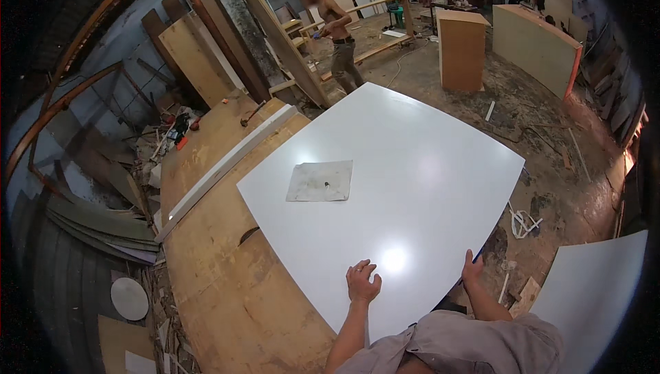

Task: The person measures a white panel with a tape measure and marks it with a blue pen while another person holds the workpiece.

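A large white laminated board [405, 174] lies flat on a wooden workbench [227, 284], skewed so one corner points away from me. My left hand [361, 282] rests palm down on its near part, fingers spread. My right hand [472, 269] grips the board's near right edge, with something blue showing at the fingers. A dirty square sheet of paper [320, 181] with a small dark object on it lies on the board's left part.
A long white strip [227, 161] lies along the bench's left side, with a hammer [251, 113] beyond. Another person [337, 34] stands at the back among leaning planks. A wooden cabinet [460, 47], a curved panel [536, 47] and another white sheet [591, 284] stand around.
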`<state>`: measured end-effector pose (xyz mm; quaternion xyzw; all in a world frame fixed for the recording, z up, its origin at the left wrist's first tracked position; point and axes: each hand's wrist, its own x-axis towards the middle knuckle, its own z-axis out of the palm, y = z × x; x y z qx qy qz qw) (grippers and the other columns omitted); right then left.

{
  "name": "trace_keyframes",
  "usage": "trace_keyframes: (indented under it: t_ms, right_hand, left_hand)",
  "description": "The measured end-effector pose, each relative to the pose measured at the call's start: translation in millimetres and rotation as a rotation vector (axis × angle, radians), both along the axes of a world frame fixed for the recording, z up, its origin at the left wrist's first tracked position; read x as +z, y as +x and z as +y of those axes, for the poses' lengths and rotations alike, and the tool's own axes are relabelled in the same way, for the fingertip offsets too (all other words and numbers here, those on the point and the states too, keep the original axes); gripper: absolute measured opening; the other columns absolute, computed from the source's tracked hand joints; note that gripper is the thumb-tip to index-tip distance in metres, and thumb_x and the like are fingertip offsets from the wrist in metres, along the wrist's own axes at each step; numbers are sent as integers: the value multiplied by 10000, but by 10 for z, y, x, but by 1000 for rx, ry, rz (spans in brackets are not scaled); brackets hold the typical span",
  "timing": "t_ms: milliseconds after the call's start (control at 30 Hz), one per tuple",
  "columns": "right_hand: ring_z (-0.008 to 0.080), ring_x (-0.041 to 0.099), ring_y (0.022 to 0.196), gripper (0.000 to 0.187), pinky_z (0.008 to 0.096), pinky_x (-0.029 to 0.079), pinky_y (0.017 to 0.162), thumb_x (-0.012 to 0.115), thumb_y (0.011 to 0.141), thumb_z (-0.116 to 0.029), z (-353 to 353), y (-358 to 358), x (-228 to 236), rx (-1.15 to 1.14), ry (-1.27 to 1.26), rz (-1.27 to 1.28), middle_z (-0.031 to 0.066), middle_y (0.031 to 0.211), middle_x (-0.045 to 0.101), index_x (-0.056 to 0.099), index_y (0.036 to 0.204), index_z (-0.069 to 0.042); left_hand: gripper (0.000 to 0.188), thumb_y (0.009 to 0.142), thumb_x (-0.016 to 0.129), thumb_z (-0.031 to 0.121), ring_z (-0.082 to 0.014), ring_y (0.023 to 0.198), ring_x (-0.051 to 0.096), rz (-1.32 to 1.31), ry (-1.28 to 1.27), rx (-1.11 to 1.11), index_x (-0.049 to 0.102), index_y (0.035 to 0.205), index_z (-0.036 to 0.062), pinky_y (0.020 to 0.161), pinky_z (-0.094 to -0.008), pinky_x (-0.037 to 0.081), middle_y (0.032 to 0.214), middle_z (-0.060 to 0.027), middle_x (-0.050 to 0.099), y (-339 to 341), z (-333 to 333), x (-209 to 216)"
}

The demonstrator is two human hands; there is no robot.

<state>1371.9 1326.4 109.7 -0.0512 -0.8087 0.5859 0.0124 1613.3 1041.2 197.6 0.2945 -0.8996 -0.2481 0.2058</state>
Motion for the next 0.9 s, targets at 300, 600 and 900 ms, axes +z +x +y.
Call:
trace_keyframes:
  t_ms: [300, 600, 900]
  right_hand:
    - [340, 619, 1166, 607, 428, 469, 1010, 646, 979, -394, -73, 58, -25, 72, -97, -50, 234, 1269, 636, 536, 1343, 79]
    - [403, 497, 1336, 768, 448, 378, 1125, 636, 963, -471, -136, 114, 28, 82, -37, -171, 305, 1407, 529, 471, 1388, 146]
    - [298, 578, 1163, 566, 407, 448, 1004, 629, 991, -353, 74, -80, -237, -8, 12, -57, 213, 1269, 612, 528, 1318, 98]
  left_hand:
    - [303, 794, 654, 231, -260, 1260, 543, 13, -20, 24, 724, 1073, 134, 1167, -512, 312, 1283, -56, 635, 113, -25, -3]
    - [290, 778, 656, 203, -289, 1210, 579, 40, -59, 43, 725, 1046, 114, 1141, -523, 331, 1266, -97, 659, 176, -56, -50]
    - [294, 775, 657, 193, -291, 1217, 578, 53, -38, 15, 728, 1048, 110, 1139, -535, 336, 1267, -91, 660, -46, 35, 22]
